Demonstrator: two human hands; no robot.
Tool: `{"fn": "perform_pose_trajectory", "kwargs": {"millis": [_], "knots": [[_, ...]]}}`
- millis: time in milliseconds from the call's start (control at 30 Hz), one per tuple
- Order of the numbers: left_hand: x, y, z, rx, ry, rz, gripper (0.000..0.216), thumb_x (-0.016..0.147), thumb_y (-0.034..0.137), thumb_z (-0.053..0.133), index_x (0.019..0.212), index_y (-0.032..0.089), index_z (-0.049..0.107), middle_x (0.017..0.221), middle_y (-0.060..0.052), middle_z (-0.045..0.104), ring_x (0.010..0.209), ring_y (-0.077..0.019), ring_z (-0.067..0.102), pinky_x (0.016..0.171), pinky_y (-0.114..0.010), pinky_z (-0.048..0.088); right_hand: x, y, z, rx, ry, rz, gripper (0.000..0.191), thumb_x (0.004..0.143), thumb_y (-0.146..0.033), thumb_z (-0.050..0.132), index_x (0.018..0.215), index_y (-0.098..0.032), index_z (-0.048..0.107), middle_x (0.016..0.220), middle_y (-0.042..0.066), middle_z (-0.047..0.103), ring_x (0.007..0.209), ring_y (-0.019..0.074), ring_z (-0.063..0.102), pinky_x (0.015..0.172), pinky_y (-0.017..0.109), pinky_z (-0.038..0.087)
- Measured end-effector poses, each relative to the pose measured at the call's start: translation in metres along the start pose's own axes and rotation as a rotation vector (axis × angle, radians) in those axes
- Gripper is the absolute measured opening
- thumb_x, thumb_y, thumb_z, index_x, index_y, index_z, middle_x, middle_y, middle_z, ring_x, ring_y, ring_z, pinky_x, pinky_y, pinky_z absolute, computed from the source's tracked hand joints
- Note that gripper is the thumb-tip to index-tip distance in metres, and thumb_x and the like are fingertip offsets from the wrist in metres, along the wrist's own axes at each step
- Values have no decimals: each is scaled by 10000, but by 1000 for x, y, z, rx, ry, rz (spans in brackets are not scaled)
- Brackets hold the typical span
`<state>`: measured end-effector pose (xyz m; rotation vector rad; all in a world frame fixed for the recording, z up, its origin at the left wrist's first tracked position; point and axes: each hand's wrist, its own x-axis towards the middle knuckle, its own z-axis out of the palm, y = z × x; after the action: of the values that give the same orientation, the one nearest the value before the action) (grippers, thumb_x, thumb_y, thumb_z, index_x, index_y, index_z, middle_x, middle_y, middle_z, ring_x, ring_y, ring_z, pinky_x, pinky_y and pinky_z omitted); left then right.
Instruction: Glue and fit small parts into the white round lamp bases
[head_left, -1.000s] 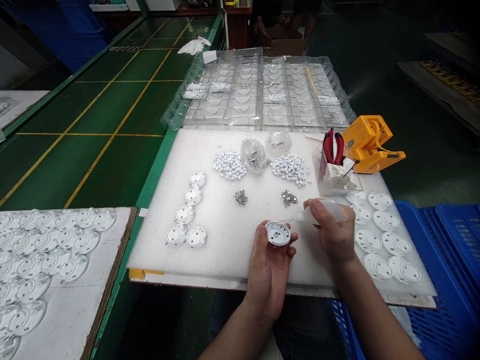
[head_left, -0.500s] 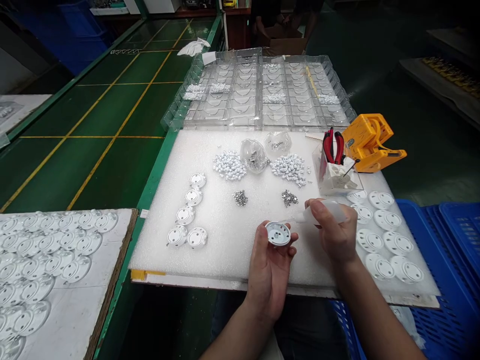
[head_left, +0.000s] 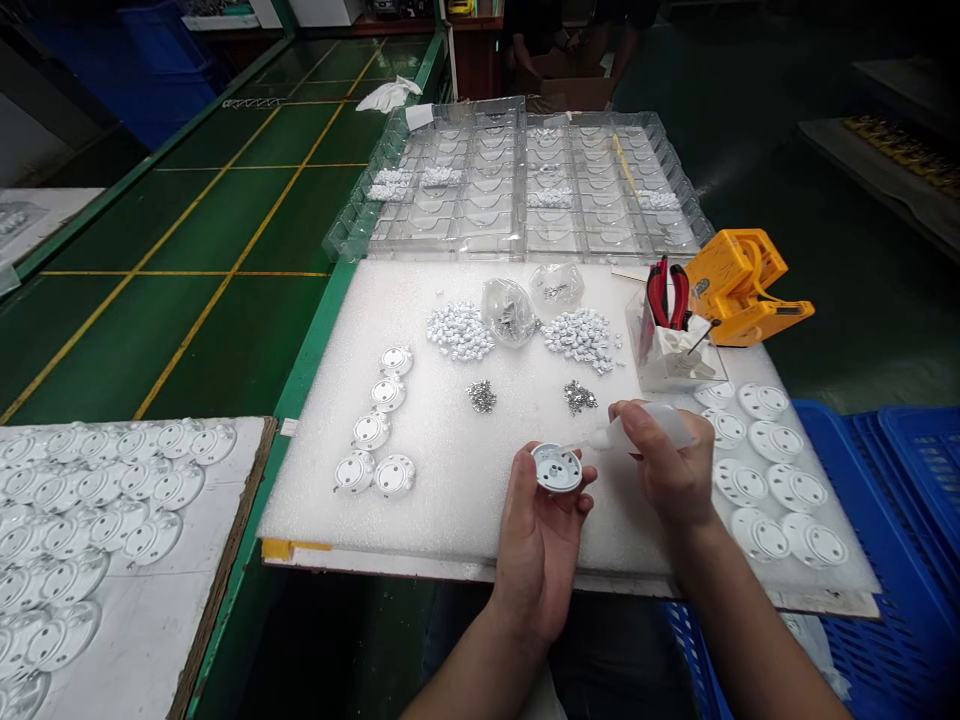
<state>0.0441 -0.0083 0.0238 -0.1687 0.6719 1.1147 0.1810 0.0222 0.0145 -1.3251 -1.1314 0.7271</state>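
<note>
My left hand [head_left: 538, 545] holds a round white plastic disc [head_left: 556, 468] by its edge, its hollow side with small holes turned up. In my right hand [head_left: 669, 460] is a translucent squeeze bottle [head_left: 626, 432], tilted so that its thin nozzle reaches the disc's upper rim. Whether the tip touches the disc I cannot tell. Beyond my hands lie two small heaps of metal parts, a left heap [head_left: 481, 396] and a right heap [head_left: 580, 397]. Behind them are a left pile of small white pieces [head_left: 459, 332] and a right pile of white pieces [head_left: 579, 338].
White discs stand on the foam sheet [head_left: 450, 510] at left [head_left: 371, 431] and right [head_left: 775, 440]. A clear box [head_left: 675, 360] holds red-handled pliers [head_left: 667, 295] beside an orange tape dispenser [head_left: 742, 285]. Clear trays [head_left: 495, 240] lie behind; blue crates [head_left: 900, 560] stand at right.
The bottle's nozzle has shifted very slightly over the disc's rim. Both hands keep their hold and almost the same place.
</note>
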Motion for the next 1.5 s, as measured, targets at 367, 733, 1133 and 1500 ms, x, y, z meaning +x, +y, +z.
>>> {"fn": "perform_pose_trajectory", "kwargs": {"millis": [367, 733, 1133, 1500], "knots": [[1, 0, -1, -1, 14, -3, 337, 827, 457, 833, 993, 197, 697, 929, -60, 778, 791, -174, 756, 658, -234, 503, -1, 4, -1, 30, 35, 29, 486, 866, -472, 758, 536, -194, 535, 502, -46, 412, 461, 96, 390, 455, 283, 287], [-2, 4, 6, -29, 62, -38, 470, 651, 426, 961, 945, 194, 677, 892, -68, 794, 755, -179, 762, 636, -228, 507, 21, -9, 5, 372, 75, 143, 462, 872, -644, 648, 695, -223, 577, 640, -21, 454, 577, 129, 431, 519, 273, 359], [-3, 7, 2, -56, 12, -65, 502, 644, 438, 964, 965, 185, 673, 905, -68, 783, 746, -160, 740, 656, -231, 504, 42, -7, 43, -598, -332, -174, 101, 877, -294, 662, 951, -237, 702, 991, 73, 733, 966, 271, 643, 832, 406, 521], [-3, 8, 1, -11, 9, -73, 559, 584, 462, 987, 962, 203, 666, 901, -42, 780, 774, -171, 750, 682, -239, 512, 63, -29, -52, -677, 325, -263, 355, 841, -495, 766, 1063, -226, 695, 824, 4, 623, 721, 192, 554, 689, 340, 423]]}}
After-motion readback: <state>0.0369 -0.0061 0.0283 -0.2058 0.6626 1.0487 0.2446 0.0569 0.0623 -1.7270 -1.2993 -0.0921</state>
